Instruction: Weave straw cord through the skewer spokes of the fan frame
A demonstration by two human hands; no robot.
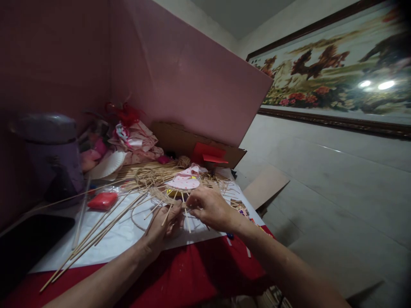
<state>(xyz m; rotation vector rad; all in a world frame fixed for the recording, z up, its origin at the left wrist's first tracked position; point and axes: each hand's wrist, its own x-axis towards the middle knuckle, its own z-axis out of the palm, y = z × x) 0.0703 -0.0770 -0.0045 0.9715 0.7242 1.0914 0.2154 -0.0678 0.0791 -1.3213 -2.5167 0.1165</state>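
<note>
A tan ring with thin wooden sticks radiating from it is held just above the white sheet. My left hand grips its near side, thumb on top and fingers curled underneath. On the right, my right hand is closed in a pinch at the ring's edge beside a stick; whatever lies between its fingertips is hidden. Directly behind the ring is a white cloth with pink dots. A loop of twine curves out to the left of my left hand.
Long loose sticks stretch across the left, past a red packet. Beyond lie a stick bundle, a twine ball and pink crumpled wrapping. A purple container and a dark flat object occupy the left.
</note>
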